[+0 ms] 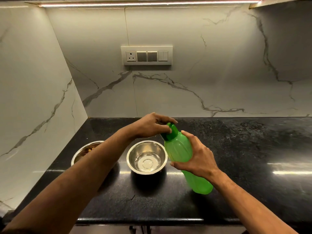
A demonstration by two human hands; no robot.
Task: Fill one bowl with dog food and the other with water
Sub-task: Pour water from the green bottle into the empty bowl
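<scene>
Both hands were closed on the green bottle (181, 154). The right hand (196, 157) wrapped the ribbed middle of the bottle, its grip pressed round the body with the thumb on the near side and the fingers curled over the far side. The left hand (152, 124) reached across from the left and its grip pinched the darker green cap (170, 132) at the top, fingertips curled over the cap's rim. The bottle was tilted, its cap leaning up and to the left, its base lower and to the right, near the desk (244, 149); whether the base touched the desk I could not tell.

Just beside the bottle on its left stood a steel bowl (130, 157), upright on the black speckled desk, with clear water lying shallow in its bottom. Further left sat a second steel bowl (79, 153), mostly hidden under the left forearm; a little brownish food showed at its far edge. The two bowls stood near each other but apart.

Behind the desk rose a white marble-patterned wall (202, 56) with grey veins, meeting a side wall at the left corner. A switch plate (146, 55) with one socket and several switches was set in the back wall, and a strip light (148, 3) glowed along the top
</scene>
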